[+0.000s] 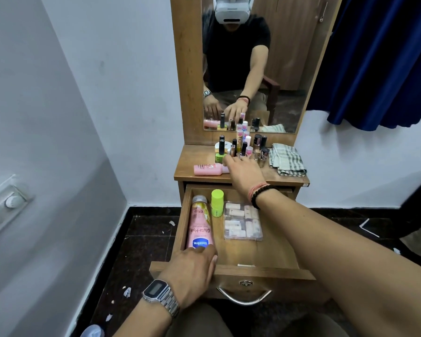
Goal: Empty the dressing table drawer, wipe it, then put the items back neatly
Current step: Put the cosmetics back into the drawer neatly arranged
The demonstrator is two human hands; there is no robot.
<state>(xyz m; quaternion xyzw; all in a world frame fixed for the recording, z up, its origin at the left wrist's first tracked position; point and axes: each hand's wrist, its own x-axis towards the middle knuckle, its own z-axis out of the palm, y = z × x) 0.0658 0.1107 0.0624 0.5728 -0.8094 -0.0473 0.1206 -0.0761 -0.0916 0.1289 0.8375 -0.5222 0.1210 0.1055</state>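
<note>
My dressing table (187, 164) stands against the wall, its drawer (265, 254) pulled out toward me; by the look of it I'm either unloading or restocking, and I judge restocking, since the folded cloth (287, 159) lies set aside on the top. The Vaseline bottle (201, 224) lies flat along the drawer's left wall, its long axis running front to back, cap end pointing away toward the mirror. My left hand (192, 268) rests on its near end, fingers loosely curved over it; whether I truly grip it I cannot tell. Just beside its cap lies a green tube (217, 203), then a clear case (242, 221). My right hand (246, 171) reaches, fingers spread and holding nothing, at the cluster of small bottles (241, 148); next I must pinch one without toppling its neighbours.
</note>
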